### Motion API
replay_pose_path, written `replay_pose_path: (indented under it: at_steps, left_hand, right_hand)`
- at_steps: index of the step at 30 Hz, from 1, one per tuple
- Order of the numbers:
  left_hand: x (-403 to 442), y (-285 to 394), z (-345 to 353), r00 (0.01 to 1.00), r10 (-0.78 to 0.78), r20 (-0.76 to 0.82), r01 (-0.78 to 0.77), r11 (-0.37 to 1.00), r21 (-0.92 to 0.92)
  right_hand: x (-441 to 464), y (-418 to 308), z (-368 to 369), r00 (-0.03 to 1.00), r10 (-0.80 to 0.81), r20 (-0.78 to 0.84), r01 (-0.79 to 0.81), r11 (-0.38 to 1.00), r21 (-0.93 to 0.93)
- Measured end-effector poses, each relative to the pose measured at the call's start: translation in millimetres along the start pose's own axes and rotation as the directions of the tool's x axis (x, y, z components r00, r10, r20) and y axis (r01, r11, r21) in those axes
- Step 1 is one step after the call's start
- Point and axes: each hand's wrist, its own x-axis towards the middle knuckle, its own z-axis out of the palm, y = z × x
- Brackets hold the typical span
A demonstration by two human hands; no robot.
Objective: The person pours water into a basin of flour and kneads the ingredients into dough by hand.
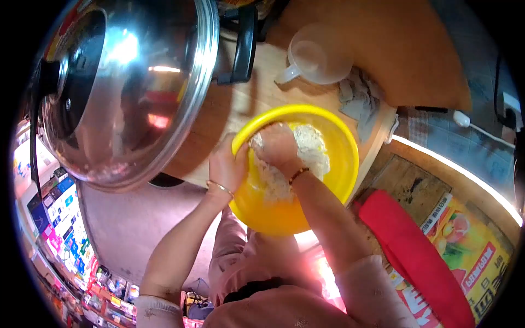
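Note:
A yellow plastic bowl (349,164) sits at the near edge of the wooden table, close to my body. White flour (313,143), partly clumped, lies inside it, with more spread on the bottom and near wall. My left hand (227,165) is closed on the bowl's left rim, the thumb by the inner side. Down inside the bowl, my right hand (278,145) is curled into the flour, with white bits stuck to its fingers. The fingertips are partly hidden. A translucent measuring jug (314,57) stands beyond the bowl, its handle towards me.
A large steel pot with a glass lid (147,104) and black side handle stands at left. A grey cloth (358,101) lies beside the jug. To the right are a red padded object (410,251) and a yellow printed box (465,235). Shelved goods (71,218) fill the lower left.

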Motion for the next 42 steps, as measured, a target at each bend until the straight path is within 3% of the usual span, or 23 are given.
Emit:
replay_pose_path:
  at_steps: [2, 4, 6, 7, 8, 9, 11, 13, 14, 17, 22, 26, 28, 30, 32, 33, 34, 36, 38, 40, 42]
  left_hand:
    - [1.0, -1.1, -3.6, 1.000, -0.014, 0.006, 0.014, 0.997, 0.082]
    - [-0.8, -1.4, -5.5, 0.999, 0.025, -0.021, -0.024, 0.997, 0.078]
    - [3.8, -4.0, -4.9, 0.995, 0.085, -0.052, -0.081, 0.994, 0.072]
    - [4.2, -5.9, -3.7, 0.998, 0.054, -0.040, -0.049, 0.992, 0.112]
    - [1.9, -6.0, -0.1, 0.999, 0.023, -0.032, -0.018, 0.989, 0.149]
    - [1.7, -5.6, -1.6, 0.999, 0.030, -0.034, -0.025, 0.990, 0.135]
    - [2.4, -8.1, -2.5, 0.999, 0.002, -0.040, 0.003, 0.991, 0.133]
    - [2.1, -6.7, -4.6, 1.000, -0.005, -0.030, 0.008, 0.994, 0.108]
    - [2.4, -7.0, -5.6, 1.000, -0.012, -0.021, 0.014, 0.995, 0.097]
    - [2.4, -5.2, -4.9, 0.996, -0.083, -0.008, 0.084, 0.992, 0.098]
    - [3.0, -0.2, -5.7, 1.000, 0.008, -0.019, -0.007, 0.996, 0.092]
    - [2.0, 3.4, -8.4, 0.998, 0.061, -0.033, -0.060, 0.998, 0.020]
    - [1.3, 4.5, -8.8, 1.000, -0.001, -0.002, 0.001, 0.999, 0.040]
    - [1.1, 2.1, -6.7, 1.000, -0.005, -0.013, 0.005, 0.999, 0.043]
    - [1.3, -3.2, -7.9, 0.998, 0.058, -0.034, -0.055, 0.995, 0.086]
    - [0.2, -4.4, -7.0, 0.999, 0.019, -0.048, -0.017, 0.999, 0.047]
    - [-5.7, -6.7, -6.1, 0.999, 0.022, -0.046, -0.020, 0.999, 0.045]
    - [2.2, -10.2, -4.4, 0.997, 0.050, -0.066, -0.039, 0.987, 0.154]
    - [-2.0, -5.2, -2.0, 0.997, 0.006, -0.073, 0.004, 0.991, 0.137]
    - [-1.7, -4.0, -0.6, 0.998, 0.026, -0.056, -0.017, 0.989, 0.147]
    - [-0.7, -5.9, 0.2, 0.999, 0.019, -0.050, -0.011, 0.989, 0.144]
  right_hand:
    - [2.4, -4.1, -1.8, 0.997, -0.018, -0.074, 0.012, 0.996, -0.090]
    - [5.4, -15.1, -19.0, 0.998, 0.029, 0.047, -0.027, 0.999, -0.046]
    - [-2.1, -23.7, -35.8, 0.999, 0.034, 0.035, -0.034, 0.999, -0.003]
    - [-1.5, -34.5, -57.6, 0.946, 0.123, 0.301, -0.127, 0.992, -0.008]
    - [-5.4, -41.0, -77.8, 0.815, 0.200, 0.544, -0.214, 0.976, -0.039]
    - [-22.5, -48.8, -91.8, 0.866, 0.121, 0.486, -0.103, 0.993, -0.065]
    - [-65.5, -55.9, -92.5, 0.893, 0.164, 0.419, -0.088, 0.977, -0.195]
    - [-103.7, -56.2, -86.3, 0.965, 0.067, 0.254, -0.028, 0.988, -0.155]
    - [-114.8, -58.6, -75.6, 0.962, 0.071, 0.264, -0.032, 0.989, -0.147]
    - [-106.1, -54.2, -32.7, 0.981, 0.154, -0.114, -0.172, 0.970, -0.173]
    - [-51.4, -50.0, -15.7, 0.965, 0.223, -0.135, -0.245, 0.952, -0.185]
    - [-21.3, -41.2, -14.8, 0.972, 0.228, -0.061, -0.231, 0.972, -0.052]
    - [-9.3, -30.6, -5.3, 0.991, 0.098, -0.091, -0.093, 0.994, 0.057]
    - [1.5, -22.9, 4.8, 0.987, 0.071, -0.148, -0.058, 0.995, 0.085]
    - [9.6, -25.1, -3.8, 0.980, 0.098, 0.174, -0.094, 0.995, -0.032]
    - [11.4, -29.1, -14.5, 0.966, 0.097, 0.240, -0.104, 0.994, 0.016]
    - [5.9, -32.9, -16.2, 0.988, 0.038, 0.151, -0.042, 0.999, 0.029]
    - [-17.8, -46.1, -27.3, 0.860, -0.113, 0.497, 0.109, 0.993, 0.035]
    - [-38.1, -70.6, -40.2, 0.675, -0.213, 0.706, 0.183, 0.976, 0.120]
    - [-27.5, -72.9, -32.7, 0.692, -0.143, 0.707, 0.097, 0.990, 0.105]
    - [5.4, -58.7, -18.3, 0.960, 0.020, 0.281, 0.055, 0.965, -0.257]
